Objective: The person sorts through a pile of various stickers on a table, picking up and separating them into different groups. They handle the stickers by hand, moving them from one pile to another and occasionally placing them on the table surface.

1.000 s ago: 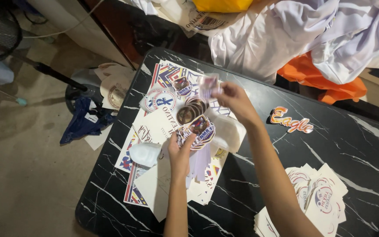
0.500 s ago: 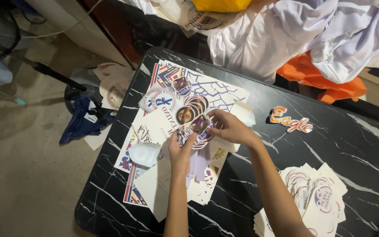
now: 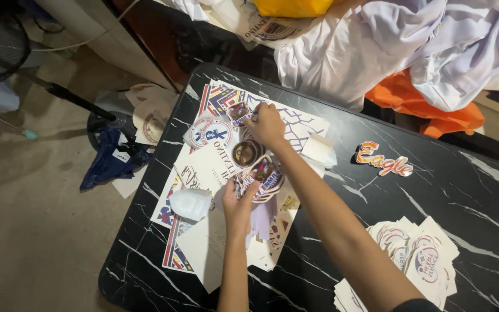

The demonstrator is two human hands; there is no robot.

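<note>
Two bare hands work over the black marbled table (image 3: 463, 190): the right hand (image 3: 267, 124) reaches far, its fingers pinching one small round sticker (image 3: 239, 111), while the left hand (image 3: 239, 199) pinches one fanned bunch of round stickers (image 3: 263, 176) nearer in. One white cup (image 3: 191, 203) lies left of them, one orange word cut-out (image 3: 383, 160) sits right, and one heap of round stickers (image 3: 420, 257) lies near right.

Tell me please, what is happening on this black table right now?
A person is sorting printed stickers on a black marble-pattern table. The left hand holds a fanned stack of round stickers over the large printed sheets. The right hand reaches further out and pinches a small sticker. A second pile of stickers lies apart, near the right forearm.
</note>
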